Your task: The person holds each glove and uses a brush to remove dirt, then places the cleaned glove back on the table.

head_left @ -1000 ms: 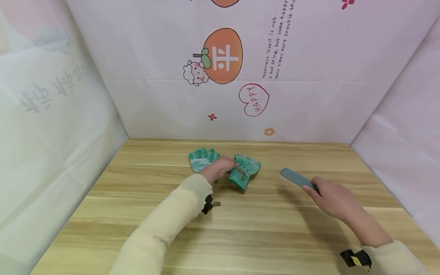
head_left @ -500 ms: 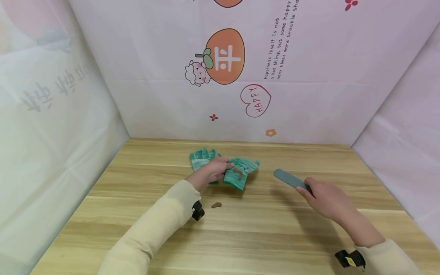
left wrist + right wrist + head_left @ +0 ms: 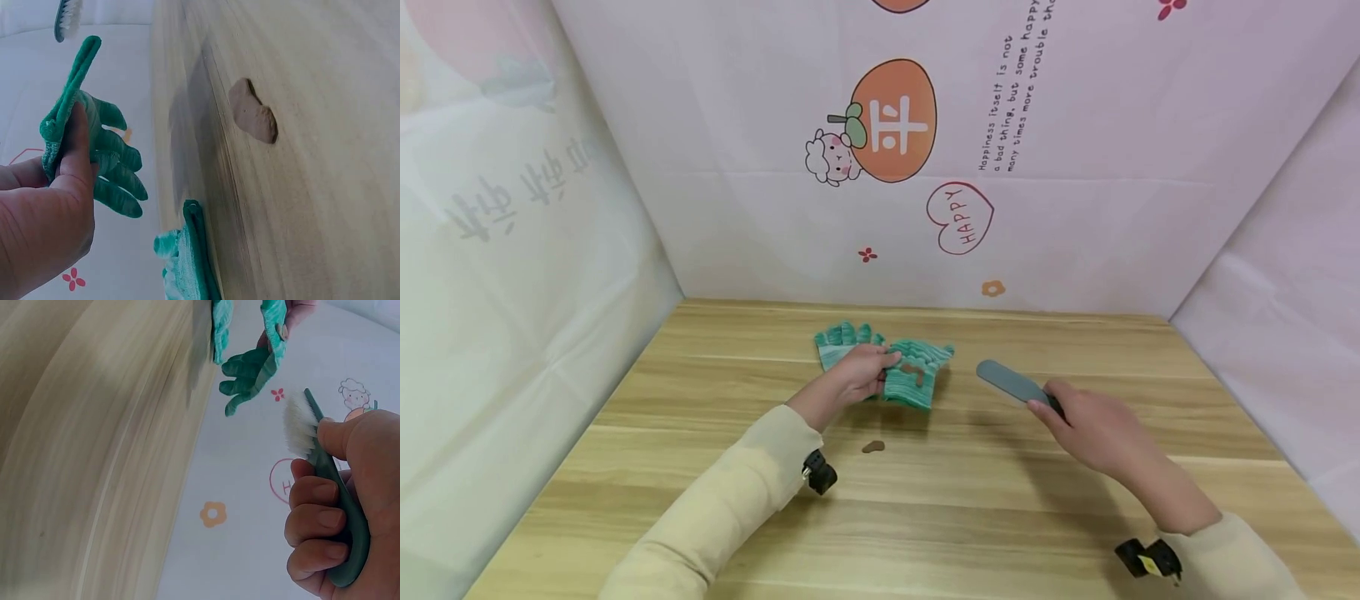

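Note:
My left hand (image 3: 848, 382) pinches a green-and-white knit glove (image 3: 917, 385) by its edge, thumb on top. In the left wrist view this glove (image 3: 115, 156) hangs above the table. A brown smear (image 3: 915, 372) shows on its upper face. The second green glove (image 3: 837, 346) lies on the table behind my left hand, partly hidden by it. My right hand (image 3: 1101, 429) grips a brush (image 3: 1009, 382) by its green handle, fingers curled round it. Its white bristles (image 3: 300, 428) show in the right wrist view; the brush's tip is apart from the held glove, to its right.
A brown lump (image 3: 873, 447), flat and irregular, lies on the wooden table (image 3: 970, 517) in front of the left hand. Printed white sheeting (image 3: 1075, 242) walls the table at the back and both sides.
The left hand has drawn the stained glove left, lifted off the table and away from its earlier spot. The right hand has carried the brush leftward, closer to the glove.

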Available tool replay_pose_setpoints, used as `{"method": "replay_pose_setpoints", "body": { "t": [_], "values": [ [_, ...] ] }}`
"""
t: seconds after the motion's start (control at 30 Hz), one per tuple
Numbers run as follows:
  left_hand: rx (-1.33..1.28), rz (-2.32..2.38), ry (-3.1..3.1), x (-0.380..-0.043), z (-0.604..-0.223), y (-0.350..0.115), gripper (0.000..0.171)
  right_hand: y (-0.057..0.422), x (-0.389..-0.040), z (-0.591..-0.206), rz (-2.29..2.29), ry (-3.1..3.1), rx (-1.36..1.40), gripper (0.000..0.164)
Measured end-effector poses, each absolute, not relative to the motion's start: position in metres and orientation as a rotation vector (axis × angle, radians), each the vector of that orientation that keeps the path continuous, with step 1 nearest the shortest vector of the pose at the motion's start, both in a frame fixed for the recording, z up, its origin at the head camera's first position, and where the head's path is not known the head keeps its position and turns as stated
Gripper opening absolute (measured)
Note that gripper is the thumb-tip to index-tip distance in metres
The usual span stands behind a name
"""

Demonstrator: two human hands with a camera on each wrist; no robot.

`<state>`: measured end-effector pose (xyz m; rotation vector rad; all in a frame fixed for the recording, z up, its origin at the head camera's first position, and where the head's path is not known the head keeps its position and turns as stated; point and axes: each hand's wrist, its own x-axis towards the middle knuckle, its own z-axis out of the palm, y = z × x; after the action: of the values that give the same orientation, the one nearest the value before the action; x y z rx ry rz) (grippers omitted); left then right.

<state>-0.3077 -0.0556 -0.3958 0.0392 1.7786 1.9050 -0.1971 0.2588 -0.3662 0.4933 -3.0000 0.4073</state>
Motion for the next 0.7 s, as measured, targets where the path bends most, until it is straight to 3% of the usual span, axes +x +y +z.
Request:
{"method": "replay_pose_setpoints", "body": {
  "t": [0.7],
  "values": [
    [0.054,1.983,1.664,-0.285,-0.395,-0.06,0.05,0.208,-0.204,-0.355,0.462,-2.943,0.664,0.035]
  ]
}}
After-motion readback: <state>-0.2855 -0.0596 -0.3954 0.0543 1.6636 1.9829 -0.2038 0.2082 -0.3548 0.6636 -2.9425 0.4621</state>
